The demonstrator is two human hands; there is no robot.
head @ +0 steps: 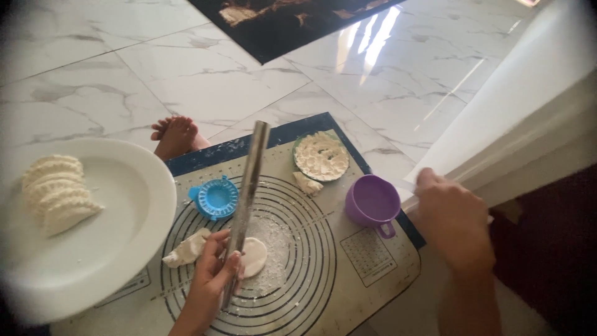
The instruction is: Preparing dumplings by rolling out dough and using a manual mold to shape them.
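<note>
My left hand (210, 274) grips a metal rolling pin (247, 186), which stands tilted with its lower end by a small flat round of dough (254, 256) on the floured baking mat (323, 280). A torn lump of dough (186, 249) lies just left of that hand. My right hand (453, 218) rests knuckles-up at the mat's right edge, fingers curled on the edge of a white sheet (497, 118); nearest to it is a purple cup (373, 200).
A blue dumpling press (215, 197) and a bowl of flour (321, 155) sit at the mat's far side, a dough scrap (307, 183) beside the bowl. A white plate (118, 249) with several folded dumplings (55, 193) stands left. A bare foot (176, 135) rests on the marble floor.
</note>
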